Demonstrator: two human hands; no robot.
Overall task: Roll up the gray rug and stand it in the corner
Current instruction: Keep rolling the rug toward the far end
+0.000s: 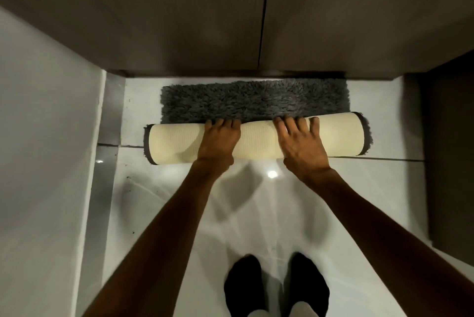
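One gray rug (254, 101) lies at mid-frame, part rolled so its cream backing shows. Two hands rest on the roll: the left hand (218, 141) and the right hand (300, 143). Two dark-socked feet (275, 288) stand at the bottom centre. Two brown door panels (179, 14) fill the top.

Both arms reach fwd & down, nearly straight, bare to past the elbow. Left hand (218, 142) lies palm-down, fingers (225, 124) close together and curled over the far side of the gray rug (256, 142) roll. Right hand (301, 145) also palm-down, fingers spread wider, thumb out to the right. Wrists bent back a bit. Hands near each other, not touching. Feet in dark socks (243, 288) side by side below, toes fwd.
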